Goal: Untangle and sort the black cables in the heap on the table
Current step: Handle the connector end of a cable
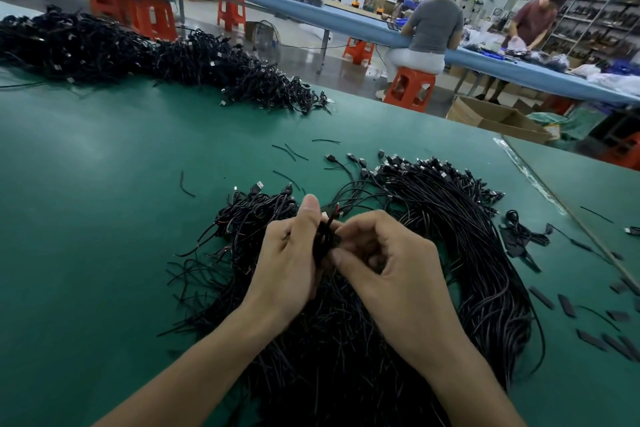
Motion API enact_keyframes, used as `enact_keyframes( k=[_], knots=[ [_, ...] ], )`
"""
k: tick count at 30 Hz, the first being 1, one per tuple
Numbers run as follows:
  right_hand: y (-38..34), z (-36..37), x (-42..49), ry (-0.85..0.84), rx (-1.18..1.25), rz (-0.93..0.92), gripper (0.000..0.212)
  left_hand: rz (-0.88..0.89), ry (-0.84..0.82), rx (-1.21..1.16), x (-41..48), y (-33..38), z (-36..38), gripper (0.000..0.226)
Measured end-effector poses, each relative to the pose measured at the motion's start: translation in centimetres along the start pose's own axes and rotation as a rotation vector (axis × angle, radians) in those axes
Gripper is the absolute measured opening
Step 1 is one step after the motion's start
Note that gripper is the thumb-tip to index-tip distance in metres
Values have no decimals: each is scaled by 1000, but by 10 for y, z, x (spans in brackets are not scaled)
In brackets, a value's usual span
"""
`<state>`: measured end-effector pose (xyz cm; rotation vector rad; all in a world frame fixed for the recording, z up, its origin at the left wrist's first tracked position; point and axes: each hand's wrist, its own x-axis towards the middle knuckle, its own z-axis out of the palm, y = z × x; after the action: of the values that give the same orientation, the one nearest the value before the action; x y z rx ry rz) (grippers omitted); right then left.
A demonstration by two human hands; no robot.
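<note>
A heap of thin black cables [346, 340] lies on the green table [104, 218] right in front of me. Its right side is a combed bundle [478, 236] with plug ends fanned out at the far end. A tangled clump [249, 215] sits at its left. My left hand [291, 263] grips a small bunch of black cables [323, 239] upright above the heap. My right hand [391, 263] pinches the same bunch from the right with thumb and curled fingers. Red wire tips show at the top of the bunch.
A long pile of black cables [138, 52] stretches across the far left of the table. Short black ties and flat black strips [568, 305] lie scattered at the right. A table seam [540, 180] runs diagonally on the right. Two people work at a blue bench [311, 14] beyond.
</note>
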<state>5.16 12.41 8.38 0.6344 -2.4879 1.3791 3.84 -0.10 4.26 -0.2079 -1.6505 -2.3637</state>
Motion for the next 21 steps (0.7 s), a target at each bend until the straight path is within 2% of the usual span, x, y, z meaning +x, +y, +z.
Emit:
enact_keyframes(
  k=[5,9,14,17,21],
  knots=[
    [4,4,-3,1,-1,62,16,-37,59,141,2,-2,-2,64],
    [6,6,-4,3,-129,33,14,-92,108,107,5,-3,1,65],
    [6,7,-8,-91,-555,-265,8,-274,169,-74,8,-2,4,67],
    [7,5,-8,-136,-692,-379,9,-373,192,-96,8,-2,5,67],
    [8,-2,-6,-142,-795,-583,9,-506,40,-34,6,-4,-2,62]
  ],
)
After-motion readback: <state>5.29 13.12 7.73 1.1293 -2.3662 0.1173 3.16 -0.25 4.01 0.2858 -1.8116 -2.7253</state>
